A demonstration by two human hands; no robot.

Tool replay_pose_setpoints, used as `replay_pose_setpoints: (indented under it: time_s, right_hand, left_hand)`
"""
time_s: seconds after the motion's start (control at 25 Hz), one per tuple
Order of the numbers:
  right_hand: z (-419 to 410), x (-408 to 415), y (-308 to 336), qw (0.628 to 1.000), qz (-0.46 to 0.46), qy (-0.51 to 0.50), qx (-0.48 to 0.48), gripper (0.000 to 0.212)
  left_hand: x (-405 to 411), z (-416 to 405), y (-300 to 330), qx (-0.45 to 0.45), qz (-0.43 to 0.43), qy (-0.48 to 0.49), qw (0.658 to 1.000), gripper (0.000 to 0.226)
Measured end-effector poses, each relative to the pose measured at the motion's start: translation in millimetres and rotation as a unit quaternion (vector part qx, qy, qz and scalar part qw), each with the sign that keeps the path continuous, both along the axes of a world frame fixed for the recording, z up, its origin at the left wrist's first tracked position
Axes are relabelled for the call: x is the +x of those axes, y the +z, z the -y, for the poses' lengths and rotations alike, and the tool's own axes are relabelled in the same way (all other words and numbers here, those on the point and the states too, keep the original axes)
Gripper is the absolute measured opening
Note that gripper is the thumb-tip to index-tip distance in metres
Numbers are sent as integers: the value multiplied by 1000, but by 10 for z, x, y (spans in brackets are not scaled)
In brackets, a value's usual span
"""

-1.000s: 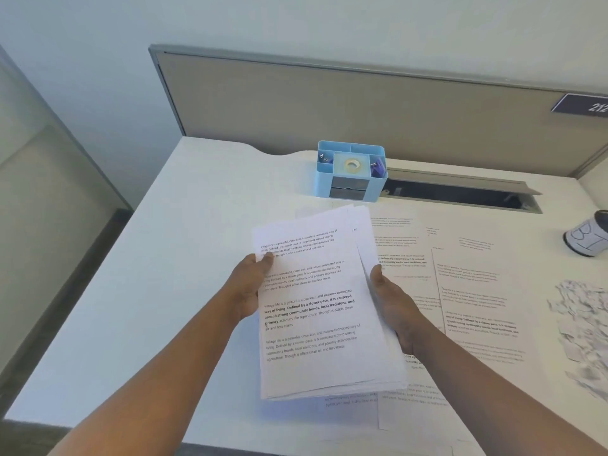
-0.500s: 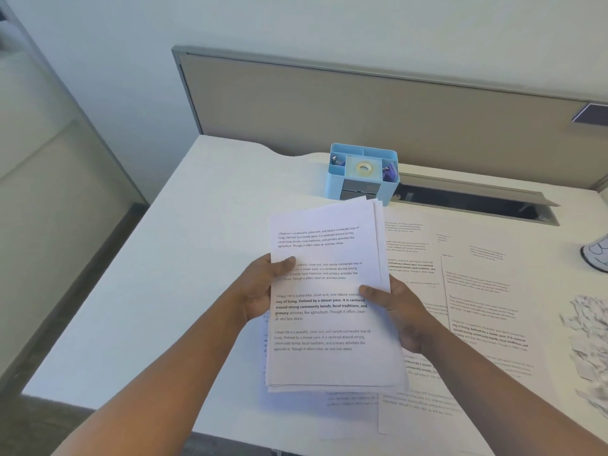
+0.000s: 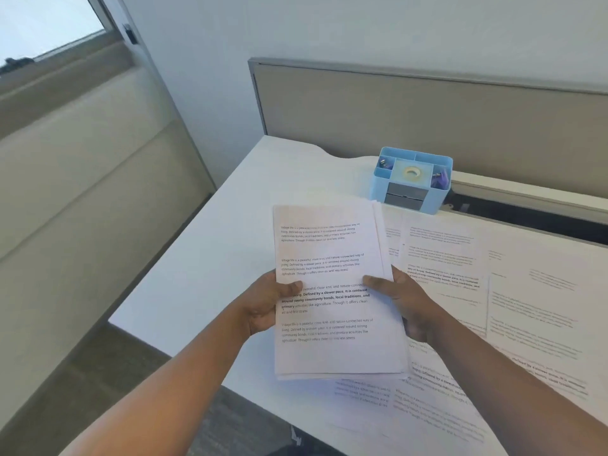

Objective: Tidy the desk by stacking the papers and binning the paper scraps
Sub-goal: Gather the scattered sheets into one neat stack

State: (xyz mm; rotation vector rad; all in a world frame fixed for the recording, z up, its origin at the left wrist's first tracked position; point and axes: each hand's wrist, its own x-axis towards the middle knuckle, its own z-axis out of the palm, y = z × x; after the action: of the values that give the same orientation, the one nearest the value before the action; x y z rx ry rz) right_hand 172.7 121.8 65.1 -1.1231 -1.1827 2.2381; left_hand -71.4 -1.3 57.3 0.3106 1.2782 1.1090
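1. One stack of printed papers [image 3: 332, 291], held above the white desk [image 3: 204, 278] near its left front edge.
2. Two hands: left hand [image 3: 263, 307] pinches the stack's left edge, thumb on top; right hand [image 3: 399, 301] pinches the right edge likewise.
3. Loose printed sheets [image 3: 493, 291], count unclear, lie overlapping on the desk to the right.
4. One blue desk organizer [image 3: 411, 179] behind the stack; one grey partition panel [image 3: 427, 110] at the back.

Both forearms are bare from the frame's lower edge up to the wrists; no sleeve, cuff, watch or band shows on either. The left hand [image 3: 266, 307] is bare too, gloveless, with no ring on the thumb (its only digit in plain sight). The right hand [image 3: 406, 302] is likewise uncovered, and its visible fingers [image 3: 378, 282] carry no ring.
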Motion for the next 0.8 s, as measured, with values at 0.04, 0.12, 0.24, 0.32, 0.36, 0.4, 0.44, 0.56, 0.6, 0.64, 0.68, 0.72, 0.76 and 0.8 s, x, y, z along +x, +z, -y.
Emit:
replay_pose_setpoints:
  time_s: [0.04,0.12,0.24,0.32,0.36,0.4,0.44,0.56,0.6,0.64,0.68,0.72,0.76,0.8]
  right_hand:
    - [29,-34,-20,1000,-21,9,-16,31]
    - [84,-108,-69,997,-56,13,-52,27]
    - [172,-251,-197,989,-87,22,-120,48]
    - [242,-386,-282,980,-118,35,-154,56]
    - [291,-465,-319,976,-136,43,-165,53]
    - [363,-563,-322,973,-144,53,-173,50]
    - [443,-685,-319,972,-142,63,-174,46]
    - [657,-1191,-279,984,-103,40,-141,31]
    - [700,-1363,-274,987,-88,17,-134,32]
    - [738,-1531,-268,987,-84,-7,-134,34]
    - [755,-1683,-268,987,-83,-25,-133,35]
    - [764,-1842,-287,988,-77,-34,-126,35]
    - [769,-1963,-306,991,-65,-36,-108,36]
    - [761,-2065,-317,995,-49,-34,-82,36]
  left_hand:
    - [-5,74,-2,1,-16,27,1000,42]
    - [-71,231,-8,6,-36,92,995,41]
    - [-274,396,28,29,-39,188,981,41]
    - [-426,454,46,44,-31,248,967,41]
    - [-494,466,47,53,-22,273,960,42]
    - [-560,469,44,63,-15,293,954,42]
    - [-624,474,46,71,-7,308,949,43]
    - [-857,495,28,97,3,308,946,44]
    - [-943,511,36,106,7,303,947,44]
    - [-1050,537,48,112,11,299,948,43]
    - [-1158,561,61,118,11,291,949,41]
    - [-1295,592,47,123,6,281,952,40]
    - [-1414,623,15,125,-3,270,955,40]
    - [-1526,655,-34,120,-11,266,957,41]
